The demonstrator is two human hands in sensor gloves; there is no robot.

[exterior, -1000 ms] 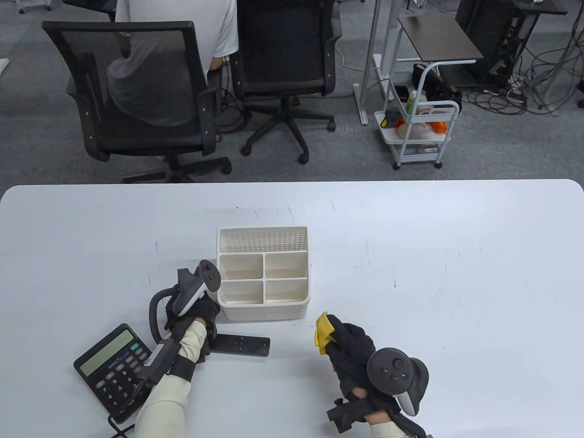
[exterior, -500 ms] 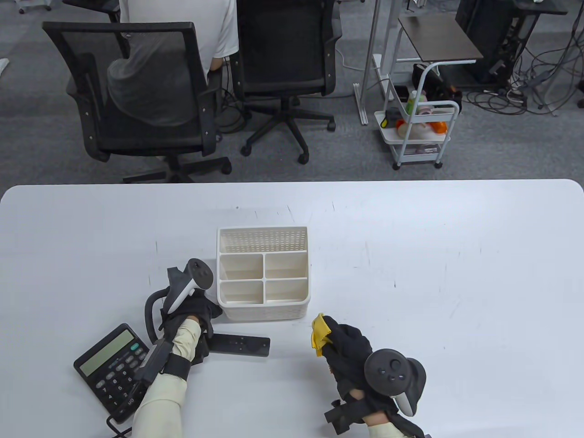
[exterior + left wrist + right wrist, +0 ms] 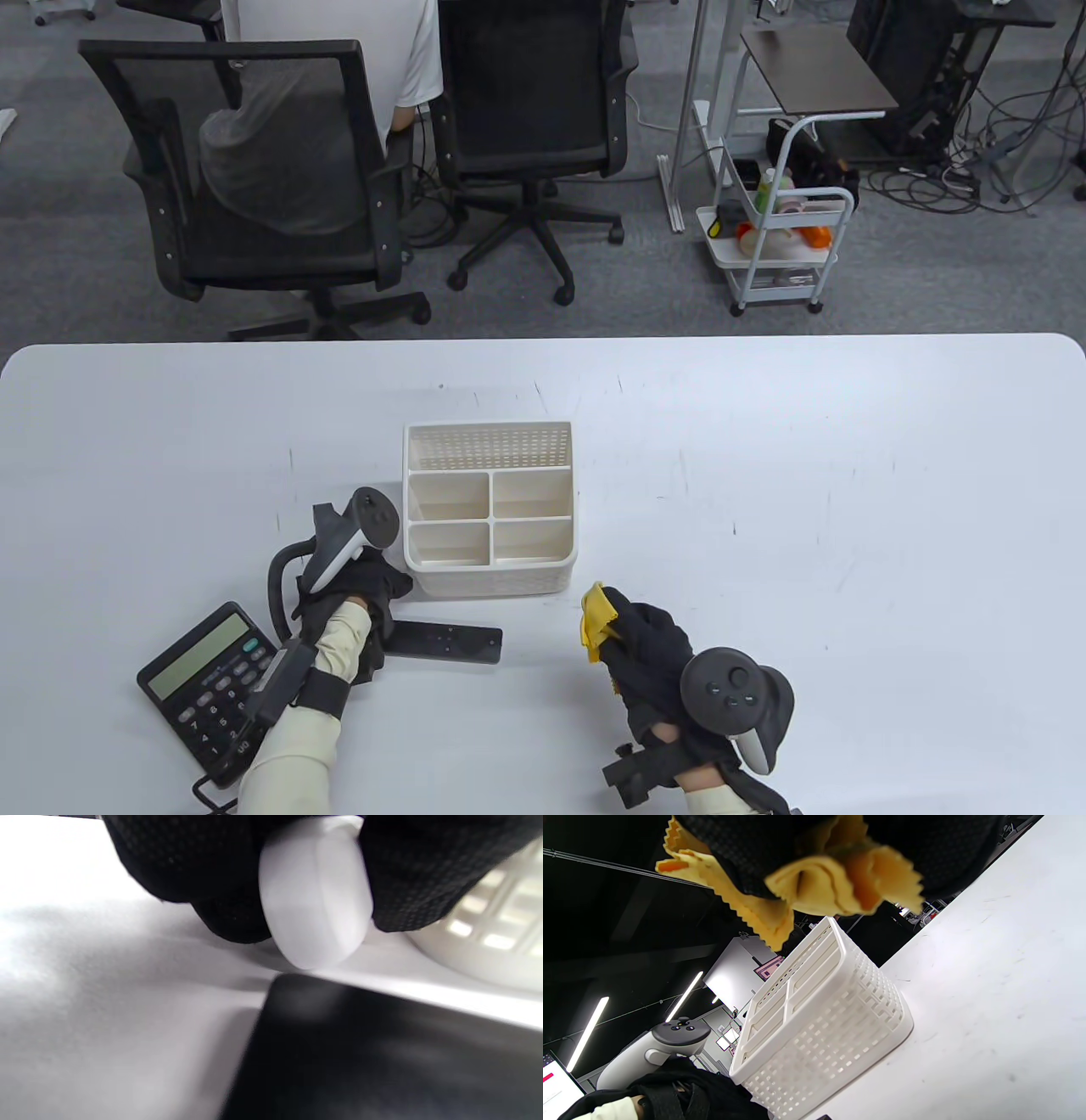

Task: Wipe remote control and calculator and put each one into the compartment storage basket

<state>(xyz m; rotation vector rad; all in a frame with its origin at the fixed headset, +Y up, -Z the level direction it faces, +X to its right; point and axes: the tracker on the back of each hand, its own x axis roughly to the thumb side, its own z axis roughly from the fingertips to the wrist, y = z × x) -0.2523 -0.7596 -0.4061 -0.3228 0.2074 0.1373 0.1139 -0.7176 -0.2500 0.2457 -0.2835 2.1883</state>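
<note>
The black remote control (image 3: 454, 643) lies flat on the white table (image 3: 806, 509), just in front of the white compartment basket (image 3: 490, 579). My left hand (image 3: 373, 587) covers its left end. In the left wrist view my gloved fingers (image 3: 220, 878) curl down over the far edge of the remote control (image 3: 382, 1052), with the basket (image 3: 488, 942) close behind. The black calculator (image 3: 204, 679) sits at the front left, partly under my left forearm. My right hand (image 3: 645, 649) hovers front right of the basket and grips a bunched yellow cloth (image 3: 594, 618), which fills the top of the right wrist view (image 3: 814, 887). All the basket's compartments (image 3: 831, 1043) hold nothing.
A black cable (image 3: 276, 586) loops from my left wrist, and another trails past the calculator. Beyond the table's far edge stand two black office chairs (image 3: 271, 187), a seated person (image 3: 399, 51) and a small white trolley (image 3: 780, 246).
My left hand has drawn slightly left and toward me while staying over the remote's left end. The remote, calculator and basket have not moved. My right hand has barely shifted.
</note>
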